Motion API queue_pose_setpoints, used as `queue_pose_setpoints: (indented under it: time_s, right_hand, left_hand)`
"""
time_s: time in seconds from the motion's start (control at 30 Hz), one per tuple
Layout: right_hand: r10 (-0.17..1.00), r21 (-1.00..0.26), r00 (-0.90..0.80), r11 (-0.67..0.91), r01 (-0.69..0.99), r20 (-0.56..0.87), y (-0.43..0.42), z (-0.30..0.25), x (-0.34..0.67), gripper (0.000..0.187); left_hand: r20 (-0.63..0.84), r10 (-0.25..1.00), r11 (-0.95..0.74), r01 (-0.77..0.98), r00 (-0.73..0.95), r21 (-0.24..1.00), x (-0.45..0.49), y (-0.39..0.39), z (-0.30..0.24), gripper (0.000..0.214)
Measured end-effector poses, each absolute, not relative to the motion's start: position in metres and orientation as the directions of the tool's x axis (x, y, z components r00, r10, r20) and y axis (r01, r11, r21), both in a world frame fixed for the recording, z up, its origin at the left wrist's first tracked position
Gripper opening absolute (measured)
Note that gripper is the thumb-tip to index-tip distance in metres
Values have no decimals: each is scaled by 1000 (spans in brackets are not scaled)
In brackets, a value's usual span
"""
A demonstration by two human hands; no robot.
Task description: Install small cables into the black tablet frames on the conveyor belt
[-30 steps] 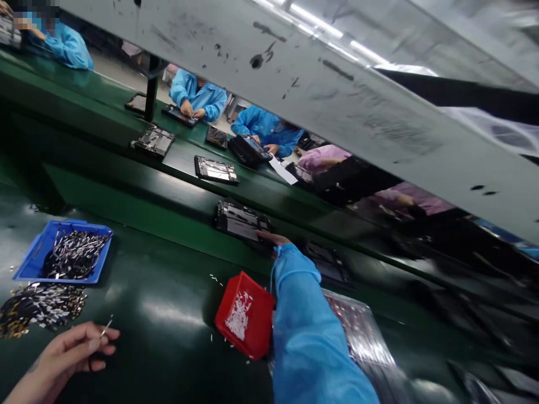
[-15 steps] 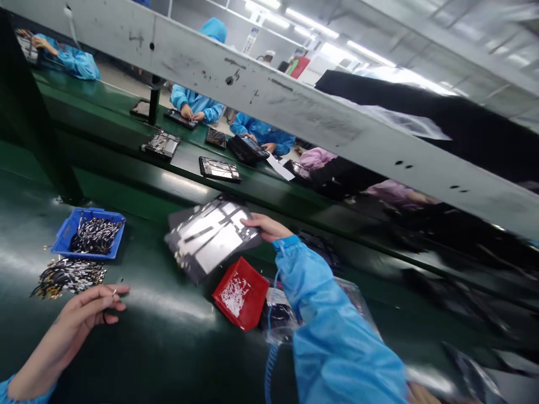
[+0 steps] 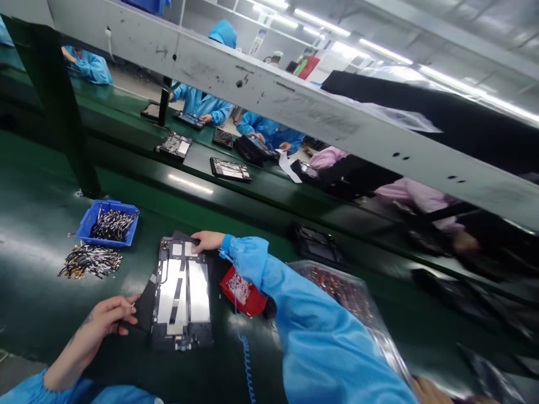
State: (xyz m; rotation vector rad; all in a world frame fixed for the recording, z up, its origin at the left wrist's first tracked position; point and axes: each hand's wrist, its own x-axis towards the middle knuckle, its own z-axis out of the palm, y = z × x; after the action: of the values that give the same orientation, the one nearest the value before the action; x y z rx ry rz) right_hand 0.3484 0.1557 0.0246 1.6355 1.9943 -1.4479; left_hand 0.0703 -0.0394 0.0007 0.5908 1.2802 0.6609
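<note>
right hand (image 3: 206, 241) grips tablet frame (image 3: 183, 292) (top edge); left hand (image 3: 112, 314) beside it.

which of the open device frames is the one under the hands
The device frame lying flat on the near table, right hand on its top edge. The others sit on the far belt.

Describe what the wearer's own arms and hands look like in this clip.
Both hands, left hand and right hand, are bare, ungloved. Both arms wear light blue smock sleeves with elastic cuffs. A blue coiled cord hangs below the right arm.
</note>
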Motion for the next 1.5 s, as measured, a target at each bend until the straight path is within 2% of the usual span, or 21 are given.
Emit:
queue_pose_setpoints:
  time_s: [0.17,0.23,0.3,0.4,0.5,0.6,0.7,0.77,0.87,0.93,1.0,1.03,1.13,1.2,1.3,1.37,1.43,1.5]
  right_hand:
    - [821,-495,-308,35,868,-482,109,47,351,43]
    - [871,-516,-298,61,855,-390,68,61,364,43]
    - [914,-629,-286,46,776,-286,17,63,378,40]
    - [952,-796,-141,-142,588,-274,-62,33,389,45]
    - [949,-850,33,-295,435,-313,-120,-25,379,52]
    - [943,-834,135,-333,440,-305,-152,-72,354,71]
    - [935,-817,99,-346,461,-340,-165,-82,336,82]
    - [927,-817,56,-354,455,-370,-166,-71,334,78]
    - [945,-800,160,-328,503,-287,-157,-37,339,69]
    - [965,-802,218,-244,545,-145,-141,-12,339,51]
    - [991,-828,126,-110,550,-49,-121,10,330,26]
    - [998,-843,52,-51,536,-27,-111,19,323,21]
    - [996,-849,-85,47,526,2,-83,36,295,20]
    - [996,-823,-95,51,566,-4,-69,41,280,23]
    - [996,-764,-80,26,645,-34,-58,43,268,14]
    - [997,-739,-69,12,673,-46,-54,42,265,18]
    - [998,-764,-49,-6,645,-50,-51,42,266,26]
    - [997,-853,-32,-40,520,-66,-46,40,270,27]
  left_hand:
    - [-632,762,639,-8,143,769,62,-46,-15,27]
    - [-567,811,567,46,146,823,58,-44,-18,25]
    - [-515,840,518,28,170,855,56,-39,-17,22]
    - [-514,820,560,-163,252,813,58,-36,-12,17]
    - [-526,798,601,-336,294,725,68,-43,-11,12]
    - [-555,783,622,-376,282,686,82,-60,-15,11]
    - [-563,777,628,-389,280,674,90,-77,-19,12]
    - [-554,783,622,-396,284,675,90,-83,-17,11]
    - [-542,809,583,-419,226,696,88,-79,-7,9]
    - [-516,840,528,-466,167,710,90,-69,3,9]
    - [-487,859,494,-509,158,705,97,-58,14,8]
    - [-480,862,489,-521,165,700,102,-53,20,8]
    - [-481,862,489,-506,158,710,121,-42,32,7]
    - [-473,872,472,-468,125,747,134,-40,37,9]
    - [-430,898,429,-412,96,804,147,-39,41,11]
    - [-404,910,406,-399,92,822,153,-39,41,12]
    - [-385,917,391,-400,100,829,156,-38,41,12]
    - [-364,921,387,-411,137,826,154,-37,39,18]
